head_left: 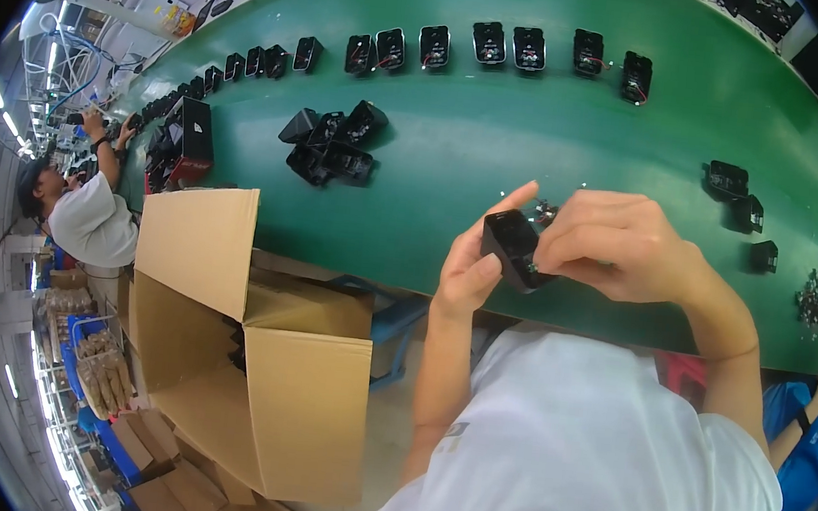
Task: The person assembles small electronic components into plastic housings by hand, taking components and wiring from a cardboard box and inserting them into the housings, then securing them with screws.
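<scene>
My left hand (467,273) grips a small black box-shaped housing (511,236), open side up, over the near edge of the green table. The fingers wrap its far side and the thumb presses its near side. My right hand (622,245) is closed, its fingertips bent down at the housing's right edge. Whatever those fingertips pinch is too small and covered to make out. Just beyond the housing, a few tiny shiny parts (544,210) show beside my right fingers.
Similar black housings (434,47) line the far side of the green table (461,123). A pile of housings (333,140) lies left, more (728,181) right, beside scattered small parts (813,299). An open cardboard box (305,413) stands near left. Co-workers sit at both ends.
</scene>
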`<state>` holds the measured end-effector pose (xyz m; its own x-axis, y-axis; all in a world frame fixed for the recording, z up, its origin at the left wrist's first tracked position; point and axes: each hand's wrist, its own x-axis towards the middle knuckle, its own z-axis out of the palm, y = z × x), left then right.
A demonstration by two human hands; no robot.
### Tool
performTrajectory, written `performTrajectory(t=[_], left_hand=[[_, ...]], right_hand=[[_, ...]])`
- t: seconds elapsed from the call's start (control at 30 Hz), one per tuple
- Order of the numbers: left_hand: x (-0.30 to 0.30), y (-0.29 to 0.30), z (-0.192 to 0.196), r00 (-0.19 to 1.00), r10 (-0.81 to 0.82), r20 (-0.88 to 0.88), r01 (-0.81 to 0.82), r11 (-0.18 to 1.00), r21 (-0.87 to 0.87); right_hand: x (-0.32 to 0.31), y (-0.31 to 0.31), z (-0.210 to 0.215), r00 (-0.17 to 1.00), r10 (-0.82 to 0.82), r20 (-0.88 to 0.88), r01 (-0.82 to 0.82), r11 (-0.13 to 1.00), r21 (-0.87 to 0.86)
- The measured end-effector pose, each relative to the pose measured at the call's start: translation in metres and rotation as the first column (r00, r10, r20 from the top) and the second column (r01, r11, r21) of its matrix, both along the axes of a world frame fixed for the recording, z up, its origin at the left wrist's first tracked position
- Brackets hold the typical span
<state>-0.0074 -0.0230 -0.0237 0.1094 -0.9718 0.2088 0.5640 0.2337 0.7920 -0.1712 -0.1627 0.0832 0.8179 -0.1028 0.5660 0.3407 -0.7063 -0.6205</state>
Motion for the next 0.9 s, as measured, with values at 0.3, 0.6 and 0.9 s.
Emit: performTrajectory(t=[0.3,0.6,0.9], left_hand=[[-0.003,-0.003,-0.001,0.997,-0.033,-0.072,0.030,0.998,-0.046],[-0.006,-0.003,0.001,0.990,-0.074,-0.122,0.062,0.994,-0.094],[0.009,0.004,0.013,0.972,-0.220,0.079,0.219,0.975,0.020]], right_hand=[[-0.001,0.018,-0.006,0.986,-0.057,-0.156,0.097,0.960,0.264],[-0.004,0.018,0.001,0.979,-0.076,-0.190,0.110,0.978,0.177],[0.002,0.009,0.015,0.913,0.083,-0.398,-0.009,0.983,0.184]])
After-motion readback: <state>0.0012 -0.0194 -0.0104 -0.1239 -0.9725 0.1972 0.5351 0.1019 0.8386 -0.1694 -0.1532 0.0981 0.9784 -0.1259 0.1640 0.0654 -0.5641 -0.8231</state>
